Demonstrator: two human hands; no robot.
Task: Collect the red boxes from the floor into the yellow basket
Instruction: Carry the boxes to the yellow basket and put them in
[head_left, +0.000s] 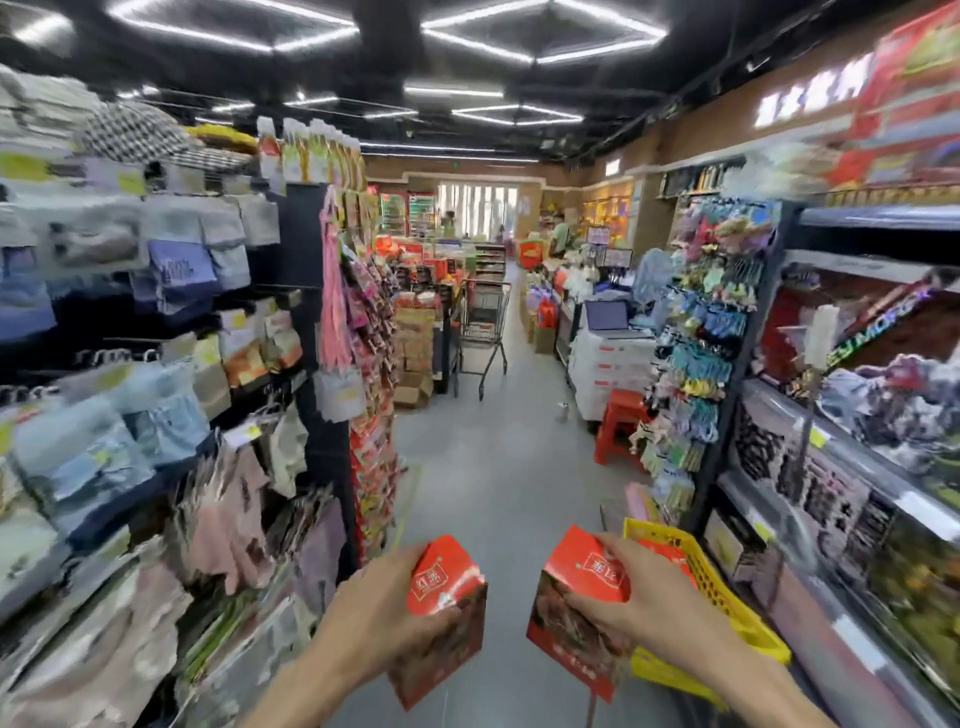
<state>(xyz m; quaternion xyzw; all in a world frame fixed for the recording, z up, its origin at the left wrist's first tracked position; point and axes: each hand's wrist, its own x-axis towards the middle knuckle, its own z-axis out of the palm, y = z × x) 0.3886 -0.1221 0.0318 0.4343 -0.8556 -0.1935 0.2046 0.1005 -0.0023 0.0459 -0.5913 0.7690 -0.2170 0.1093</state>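
left hand (387, 610) grips one red box (445, 613), right hand (641, 597) grips another red box (582, 608), both held up off the floor. yellow basket (727, 597) sits just right of the right hand, something red already inside. guessing both go in next; can't see any left on the floor.

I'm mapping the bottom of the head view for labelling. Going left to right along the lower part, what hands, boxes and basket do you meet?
left hand → red box it holds → right-hand red box → right hand → yellow basket, with the aisle floor showing between the two boxes.
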